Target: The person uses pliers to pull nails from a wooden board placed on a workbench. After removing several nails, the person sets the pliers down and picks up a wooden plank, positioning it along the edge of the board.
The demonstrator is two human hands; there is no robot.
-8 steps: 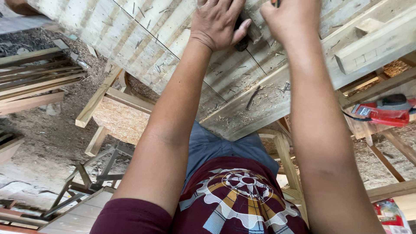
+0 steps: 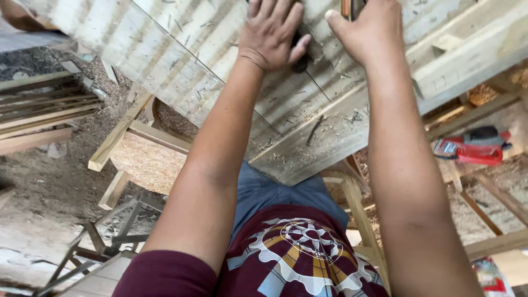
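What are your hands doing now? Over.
Left hand flat on dark tool. Right hand gripping a handle. Board covered in shavings.

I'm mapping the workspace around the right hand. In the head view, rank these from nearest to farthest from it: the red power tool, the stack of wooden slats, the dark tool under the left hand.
From the right hand:
1. Dark tool, just to its left, under the left hand.
2. Red power tool, lower right, beside the bench.
3. Stack of wooden slats, far left on the ground.
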